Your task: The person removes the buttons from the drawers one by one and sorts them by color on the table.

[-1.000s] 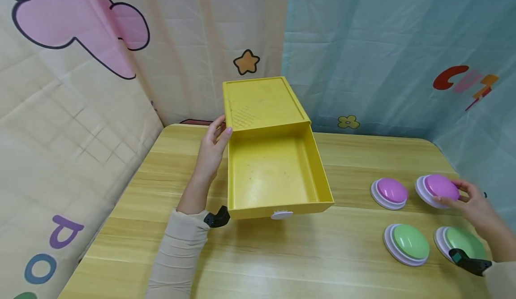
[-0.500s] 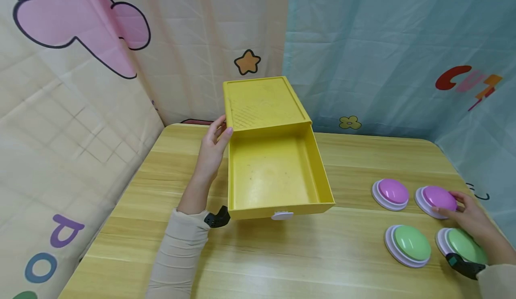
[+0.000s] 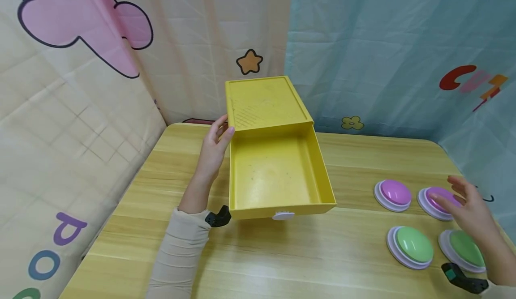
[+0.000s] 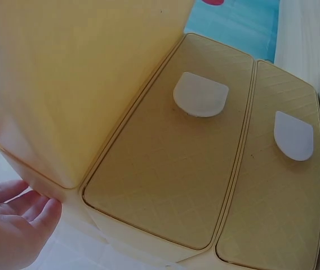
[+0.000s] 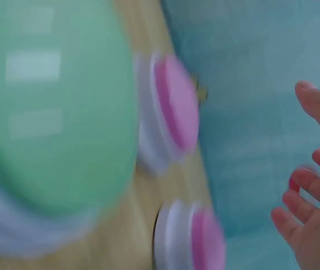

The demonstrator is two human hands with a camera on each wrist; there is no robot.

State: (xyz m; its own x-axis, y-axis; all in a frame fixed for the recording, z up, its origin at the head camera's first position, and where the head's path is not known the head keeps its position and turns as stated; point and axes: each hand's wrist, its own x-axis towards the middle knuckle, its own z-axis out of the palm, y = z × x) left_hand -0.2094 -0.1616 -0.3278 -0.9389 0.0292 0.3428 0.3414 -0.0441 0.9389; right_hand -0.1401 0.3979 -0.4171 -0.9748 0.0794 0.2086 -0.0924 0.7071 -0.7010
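A yellow drawer cabinet point(image 3: 268, 102) stands on the table. Its top drawer point(image 3: 278, 173) is pulled out and nothing lies inside. My left hand point(image 3: 213, 149) rests its fingers against the cabinet's left side, thumb near the front corner. In the left wrist view, the fingertips point(image 4: 50, 211) touch the cabinet's edge beside two closed drawer fronts. My right hand point(image 3: 469, 205) is off to the right with fingers spread and nothing in it. It hovers over a pink push button point(image 3: 433, 200) on a white base, and partly covers it in the head view.
Another pink button point(image 3: 396, 193) sits left of the first. Two green buttons, one point(image 3: 414, 244) left and one point(image 3: 466, 247) right, stand nearer the front. The wooden table point(image 3: 314, 258) meets printed curtains point(image 3: 363, 44) behind and at both sides.
My right hand sets the tilted pink button flat on the table, then lets go and lifts away with its fingers opening. The left hand and the cabinet stay in place.
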